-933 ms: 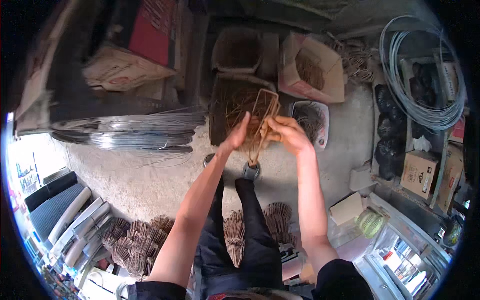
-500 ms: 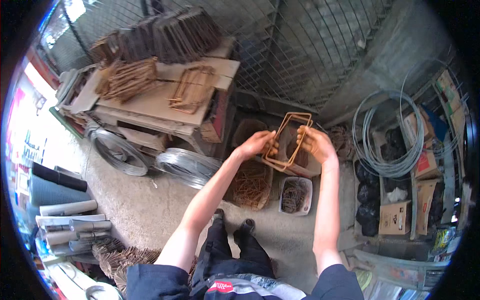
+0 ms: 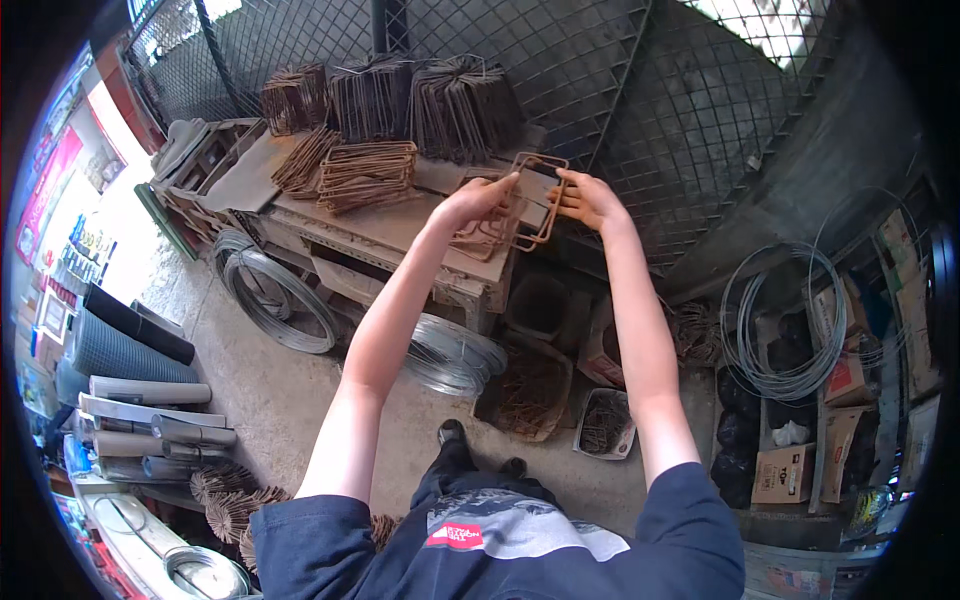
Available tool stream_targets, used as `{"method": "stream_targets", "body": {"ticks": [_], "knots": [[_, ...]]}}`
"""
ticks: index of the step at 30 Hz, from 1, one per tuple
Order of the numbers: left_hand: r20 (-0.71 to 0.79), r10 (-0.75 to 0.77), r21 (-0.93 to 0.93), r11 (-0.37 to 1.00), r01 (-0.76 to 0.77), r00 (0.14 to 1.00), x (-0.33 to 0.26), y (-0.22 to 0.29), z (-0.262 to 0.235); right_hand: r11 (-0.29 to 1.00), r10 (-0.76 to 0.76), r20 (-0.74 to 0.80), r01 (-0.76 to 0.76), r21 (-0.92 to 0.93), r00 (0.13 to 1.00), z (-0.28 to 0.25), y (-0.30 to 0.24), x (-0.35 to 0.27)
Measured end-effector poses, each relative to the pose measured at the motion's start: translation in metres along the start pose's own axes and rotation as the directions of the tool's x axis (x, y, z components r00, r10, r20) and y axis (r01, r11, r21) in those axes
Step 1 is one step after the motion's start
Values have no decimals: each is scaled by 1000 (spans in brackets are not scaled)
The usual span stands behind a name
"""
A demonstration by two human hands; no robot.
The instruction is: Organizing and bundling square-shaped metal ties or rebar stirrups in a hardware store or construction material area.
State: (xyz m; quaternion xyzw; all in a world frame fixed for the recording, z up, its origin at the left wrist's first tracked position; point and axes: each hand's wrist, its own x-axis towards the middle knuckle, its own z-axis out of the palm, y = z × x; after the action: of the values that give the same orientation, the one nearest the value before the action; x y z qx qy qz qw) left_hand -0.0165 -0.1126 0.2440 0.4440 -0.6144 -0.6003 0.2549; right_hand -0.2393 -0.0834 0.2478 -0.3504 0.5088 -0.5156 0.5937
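Note:
Between my hands is a rusty rectangular rebar stirrup, raised over the right end of the workbench. My left hand pinches its left side, and my right hand has its fingers around the right side. Whether more than one stirrup is held, I cannot tell. Partly behind my left hand, a few loose stirrups lie on the bench corner. Farther left sits a flat stack of rusty stirrups. Darker bundles of stirrups stand along the back of the bench.
Wire coils lean against the bench front. A bin of rusty scraps and a white tub sit on the floor. Mesh rolls lie at left. Wire mesh fencing rises behind; a large coil hangs right.
Both hands have moved with the stirrup forward and left, from above the floor bins to the bench's right end. My view has tilted up, and I stand nearer the bench.

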Motion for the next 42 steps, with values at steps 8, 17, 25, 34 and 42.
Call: {"method": "stream_targets", "body": {"ticks": [8,17,25,34,42], "knots": [[-48,-83,172,981,90,995,48,-51,-97,992,115,23,-114,-47,993,81,24,72],[-24,-96,452,887,96,995,45,-41,-102,907,133,-176,-192,-375,975,72,46,88],[61,112,415,901,-127,992,66,-23,-66,939,78,-178,-132,-317,981,33,32,47],[313,154,277,929,-246,937,73,-1,48,971,127,-283,-177,-159,951,-72,44,-44],[361,158,194,951,-240,919,52,-23,171,976,208,-342,-219,7,916,-185,104,-122]]}}
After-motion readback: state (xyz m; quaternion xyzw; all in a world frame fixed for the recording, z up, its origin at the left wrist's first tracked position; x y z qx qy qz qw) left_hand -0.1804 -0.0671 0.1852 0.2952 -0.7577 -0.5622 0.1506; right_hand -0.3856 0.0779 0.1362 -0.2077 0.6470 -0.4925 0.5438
